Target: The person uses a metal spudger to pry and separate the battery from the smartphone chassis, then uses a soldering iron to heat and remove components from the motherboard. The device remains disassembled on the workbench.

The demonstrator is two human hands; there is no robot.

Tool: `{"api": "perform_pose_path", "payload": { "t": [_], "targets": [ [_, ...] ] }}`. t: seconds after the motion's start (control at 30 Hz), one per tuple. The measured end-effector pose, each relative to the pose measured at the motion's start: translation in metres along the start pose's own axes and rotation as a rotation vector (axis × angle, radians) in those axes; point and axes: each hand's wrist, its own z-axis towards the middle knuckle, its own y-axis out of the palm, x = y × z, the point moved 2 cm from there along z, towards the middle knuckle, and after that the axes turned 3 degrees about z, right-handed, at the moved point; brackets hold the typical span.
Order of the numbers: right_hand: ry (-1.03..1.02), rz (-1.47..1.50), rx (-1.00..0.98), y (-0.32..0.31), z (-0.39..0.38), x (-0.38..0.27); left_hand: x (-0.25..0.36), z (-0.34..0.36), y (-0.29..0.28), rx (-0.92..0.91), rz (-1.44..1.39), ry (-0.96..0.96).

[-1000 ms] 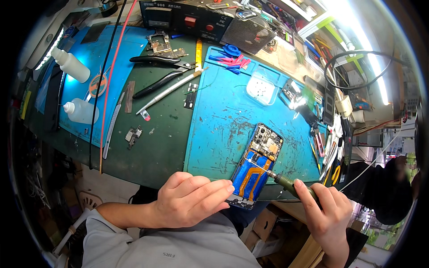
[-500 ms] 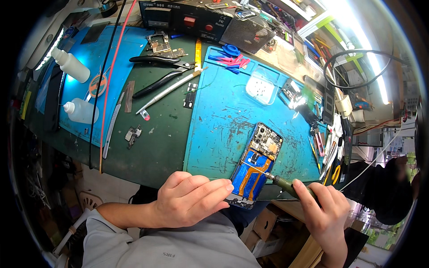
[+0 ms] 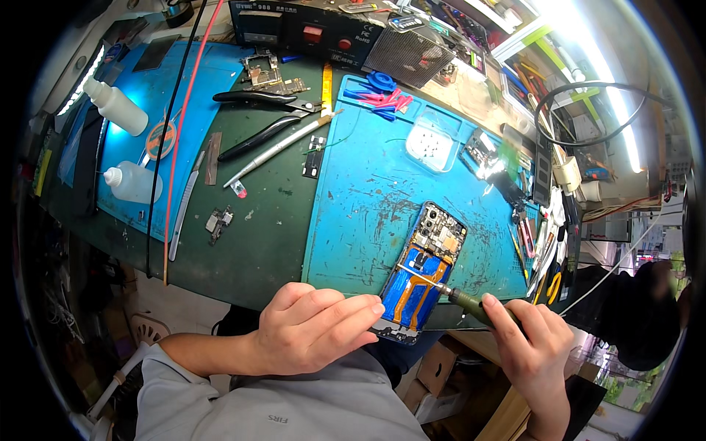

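An opened smartphone (image 3: 441,235) lies tilted on the blue mat, its near end reaching past the mat's front edge. Its circuit board and cameras show at the far end, with a blue battery (image 3: 401,288) and orange flex cables below them. My left hand (image 3: 316,327) has its bent fingers closed at the phone's lower left edge; the exact contact is partly hidden. In my right hand (image 3: 533,334) is a screwdriver (image 3: 471,303) with a green handle. Its thin shaft crosses over the battery, and the tip points at the phone's left side, just below the board.
Left of the blue mat (image 3: 353,235) lie black-handled pliers (image 3: 257,140), a brush (image 3: 279,151), tweezers (image 3: 185,209) and small boards. Two white bottles (image 3: 136,184) stand farther left. A clear tray (image 3: 430,143) of small parts sits behind the phone. More tools (image 3: 544,235) crowd the right edge.
Almost nothing differs. My right hand and the screwdriver handle have shifted very slightly; my left hand and the phone stay in place.
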Motion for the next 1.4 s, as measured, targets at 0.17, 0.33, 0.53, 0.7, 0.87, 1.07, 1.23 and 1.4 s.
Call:
{"api": "perform_pose_path", "payload": {
  "t": [0.17, 0.33, 0.53, 0.7, 0.87, 1.07, 1.23, 1.4],
  "targets": [
    [0.031, 0.005, 0.042, 0.003, -0.002, 0.003, 0.0, 0.0, 0.0, -0.001, 0.002, -0.001],
    [-0.012, 0.006, -0.004, 0.0, -0.001, 0.0, 0.0, 0.001, -0.001, 0.001, 0.002, -0.005],
    [-0.009, -0.004, -0.009, 0.001, -0.003, -0.002, 0.0, -0.002, 0.001, 0.012, 0.004, -0.015],
    [-0.008, 0.015, -0.008, 0.002, -0.005, -0.001, 0.0, -0.002, 0.001, 0.008, 0.006, -0.015],
    [-0.018, 0.015, 0.0, 0.005, -0.007, -0.001, 0.0, -0.001, 0.0, 0.007, 0.008, -0.018],
    [-0.027, 0.043, -0.028, 0.005, -0.008, -0.003, -0.001, -0.002, 0.001, 0.017, 0.003, -0.021],
    [-0.032, 0.054, -0.038, 0.004, -0.009, -0.004, -0.001, -0.002, 0.002, 0.032, 0.008, -0.031],
    [-0.064, 0.058, -0.059, 0.002, -0.01, -0.006, -0.001, -0.002, 0.001, 0.036, -0.007, -0.05]
  ]
}}
